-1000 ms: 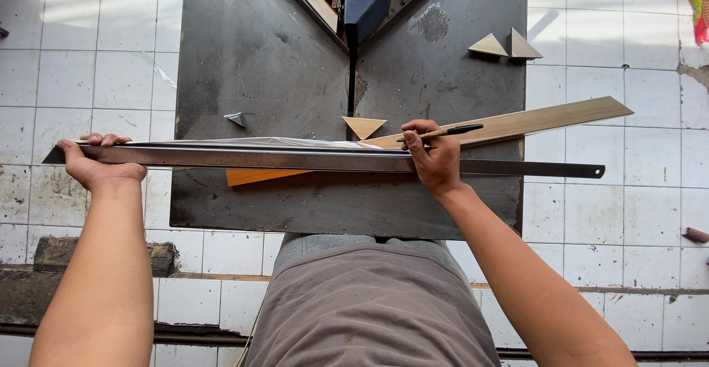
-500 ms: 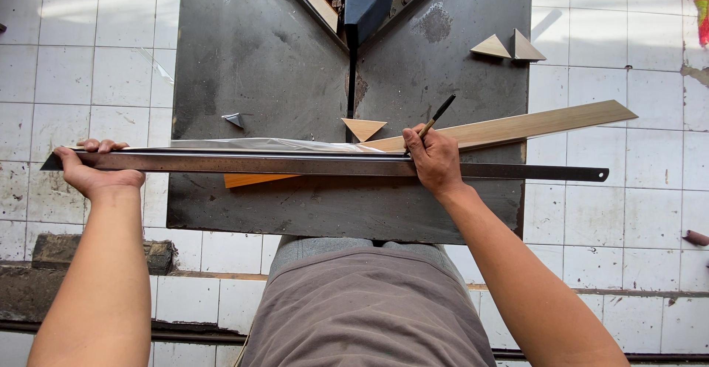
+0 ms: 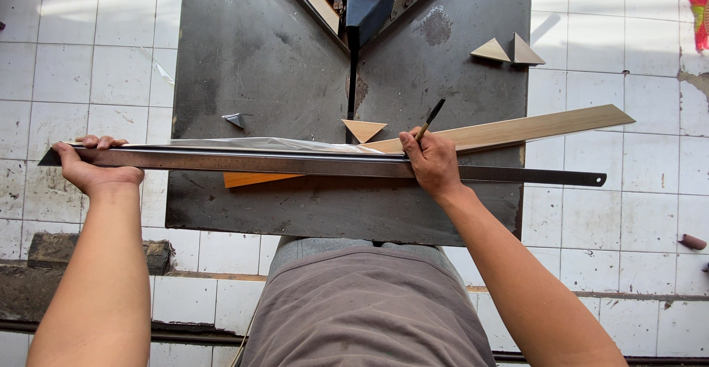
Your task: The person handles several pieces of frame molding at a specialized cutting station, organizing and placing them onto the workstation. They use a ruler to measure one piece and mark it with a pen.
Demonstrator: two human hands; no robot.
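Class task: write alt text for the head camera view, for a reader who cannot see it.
A person's left hand steadies a long metal ruler across a dark metal table, while the right hand holds a pencil against a wooden strip.

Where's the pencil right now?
In the head view, the thin dark pencil is in the person's right hand, right of centre, tip up, above the long steel ruler and the pale wooden strip.
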